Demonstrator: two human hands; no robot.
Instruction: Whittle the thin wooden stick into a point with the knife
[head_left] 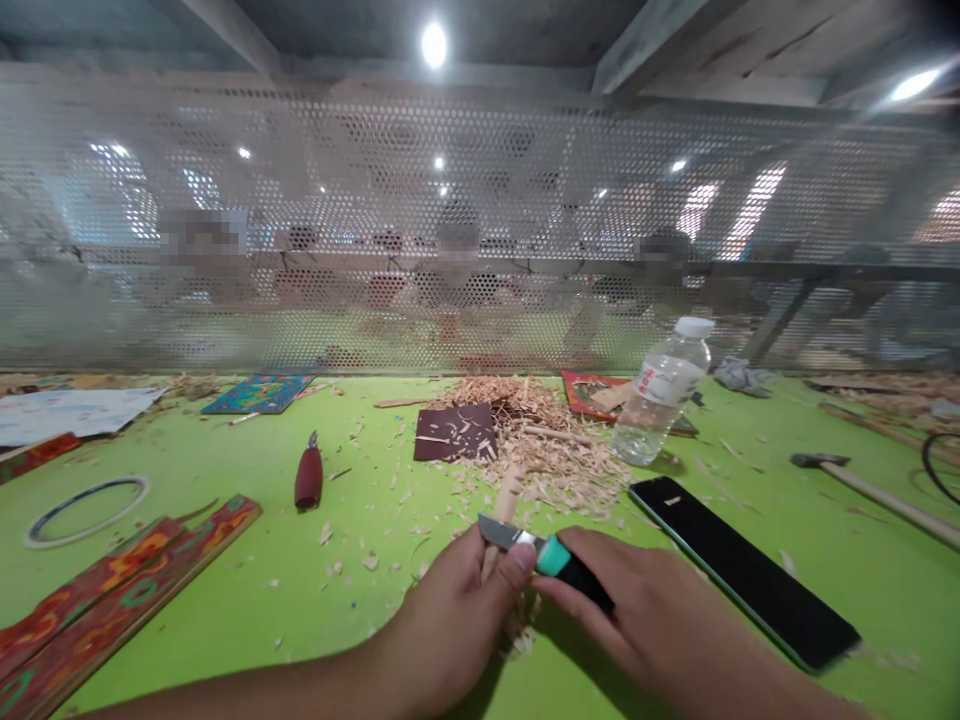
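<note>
My left hand (457, 610) is closed around a pale wooden stick (508, 490) that points away from me and has notches near its far end. In my right hand (637, 600) is a utility knife (559, 560) with a black and teal handle. Its blade (501, 532) lies across the stick, and my left thumb presses near the base of the blade. Wood shavings (559, 465) are heaped just beyond my hands, and a few lie beneath them. A dark brown sheet of sandpaper (450, 432), strewn with shavings, lies at the heap's left side.
On the green table (225, 590) lie a red-handled carving tool (308, 475), a tape roll (86, 512) and painted boards (142, 600) to the left. A smartphone (742, 570), plastic bottle (664, 395) and hammer (877, 490) are on the right. A perforated screen (360, 330) stands behind, with people beyond.
</note>
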